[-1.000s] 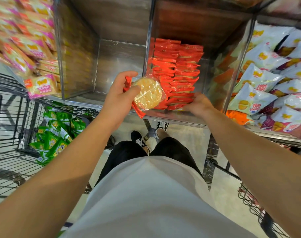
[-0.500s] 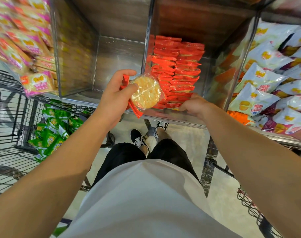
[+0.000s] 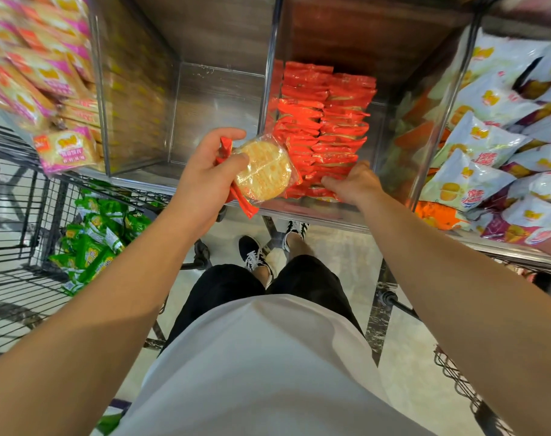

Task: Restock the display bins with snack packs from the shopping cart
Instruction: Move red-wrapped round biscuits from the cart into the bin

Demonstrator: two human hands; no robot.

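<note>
- Shopping cart (image 3: 32, 234), nearest, at our left: we keep it beside the shelf so stock is within arm's reach. Green snack packs (image 3: 91, 240) lie heaped in its corner, not yet shelved.
- Left hand (image 3: 205, 180): we grip a small bunch of red-wrapped cracker packs (image 3: 261, 174), thumb across the clear face, fingers curled behind. We hold it just in front of the bins, at the divider between the two middle ones, apparently as a reserve to feed from.
- Right hand (image 3: 353, 184): fingers bent down onto the front packs of the red stack (image 3: 324, 127), at the bin's near edge. We judge it is pressing or straightening the row to make room; whether it pinches a pack, we cannot tell.
- Red-pack bin (image 3: 381, 127): clear-walled, packs stood on edge in two tight rows so that more fit.
- Empty bin (image 3: 217, 99), to its left: bare floor, probably awaiting the green packs.
- Outer bins: pink-and-orange packs (image 3: 41, 77) at left, white bags (image 3: 494, 130) at right, both piled high.
</note>
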